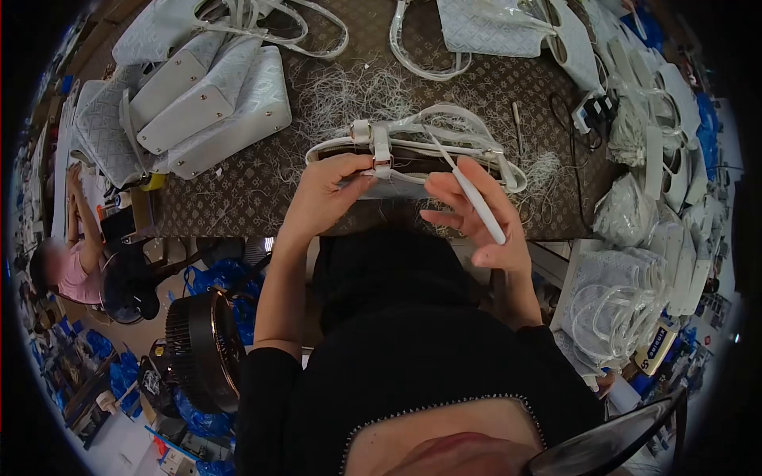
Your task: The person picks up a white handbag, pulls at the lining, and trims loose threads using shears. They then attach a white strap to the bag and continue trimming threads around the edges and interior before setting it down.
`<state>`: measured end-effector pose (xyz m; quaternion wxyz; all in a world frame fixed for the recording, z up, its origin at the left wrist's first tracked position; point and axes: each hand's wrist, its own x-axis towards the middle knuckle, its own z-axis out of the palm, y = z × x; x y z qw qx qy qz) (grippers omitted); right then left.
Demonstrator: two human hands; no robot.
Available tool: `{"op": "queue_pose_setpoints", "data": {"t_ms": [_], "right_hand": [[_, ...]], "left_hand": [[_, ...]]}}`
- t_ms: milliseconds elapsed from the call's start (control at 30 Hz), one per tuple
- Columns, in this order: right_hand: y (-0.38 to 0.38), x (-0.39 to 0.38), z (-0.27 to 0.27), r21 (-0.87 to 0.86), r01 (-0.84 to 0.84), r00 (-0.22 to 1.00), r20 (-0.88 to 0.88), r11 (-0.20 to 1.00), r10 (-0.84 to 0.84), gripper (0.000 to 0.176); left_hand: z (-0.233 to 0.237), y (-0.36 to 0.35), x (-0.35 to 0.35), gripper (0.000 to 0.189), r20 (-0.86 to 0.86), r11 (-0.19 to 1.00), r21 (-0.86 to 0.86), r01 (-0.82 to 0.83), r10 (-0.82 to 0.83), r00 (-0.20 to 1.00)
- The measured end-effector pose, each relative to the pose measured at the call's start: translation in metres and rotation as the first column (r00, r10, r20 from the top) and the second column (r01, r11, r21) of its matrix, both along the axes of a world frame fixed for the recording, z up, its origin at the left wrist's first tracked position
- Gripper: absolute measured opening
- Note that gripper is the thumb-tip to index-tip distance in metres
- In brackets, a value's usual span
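Note:
A white handbag [409,190] stands at the table's near edge, its mouth facing up and its brown lining showing. At the bag's left end, my left hand [327,194] is closed, thumb and fingers pinching the rim beside a white strap tab [382,152] with metal hardware. My right hand [488,210] holds a slim white-handled pointed tool [479,202] between thumb and fingers. Its thin tip reaches up and left over the bag's opening. Clear-wrapped handles [464,113] loop behind the bag.
Loose thread scraps [349,99] cover the brown patterned table [246,202]. More white bags [230,111] lie at the left, with others [500,28] at the back and right. A dark cable [573,163] runs down the right side. A black fan [194,353] stands lower left, near a seated person [79,266].

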<state>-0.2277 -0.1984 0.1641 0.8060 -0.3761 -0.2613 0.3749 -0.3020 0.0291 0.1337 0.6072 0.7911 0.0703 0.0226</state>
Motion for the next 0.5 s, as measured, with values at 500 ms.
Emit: {"op": "queue_pose_setpoints", "data": {"t_ms": [500], "right_hand": [[0.073,-0.012,0.019,-0.472,-0.127,0.811,0.457,0.872,0.365,0.032]], "left_hand": [[0.050,-0.012,-0.050,0.019,0.093,0.647,-0.754,-0.118,0.282,0.955]]}}
